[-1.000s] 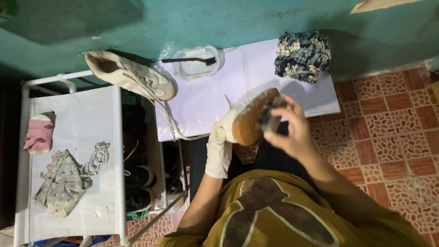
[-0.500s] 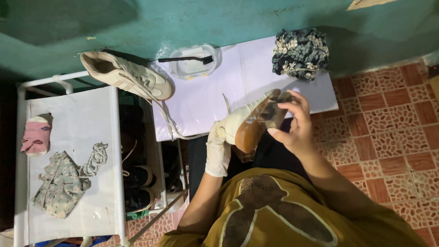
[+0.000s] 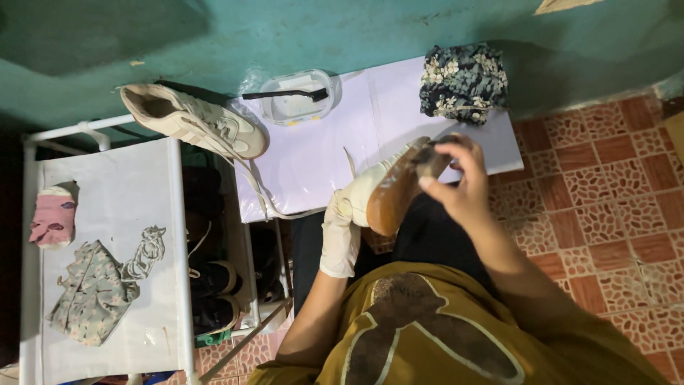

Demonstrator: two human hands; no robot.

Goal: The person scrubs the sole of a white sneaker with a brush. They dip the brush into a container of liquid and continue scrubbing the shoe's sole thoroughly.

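At the far left, a pink sock (image 3: 52, 218) and a crumpled patterned cloth (image 3: 92, 294) are seen lying on a white rack (image 3: 114, 207). Dark shoes (image 3: 214, 296) are stored beneath it. A cream sneaker (image 3: 192, 121) is laid across the rack's far corner, its laces trailing onto a white sheet (image 3: 320, 157). On that sheet, by the green wall, a clear plastic tub (image 3: 296, 100) is set with a black brush (image 3: 285, 93) resting across it. Lower, near the middle, a second cream sneaker with a tan sole (image 3: 390, 192) is held above the lap, sole turned up; the gloved left hand (image 3: 345, 217) is wrapped around its upper. The bare right hand (image 3: 459, 182) is pressed at the sole's toe end, fingers (image 3: 445, 151) pinched on a small dark object (image 3: 429, 162) that cannot be identified. A floral cloth (image 3: 463, 82) is bundled at the sheet's right end.
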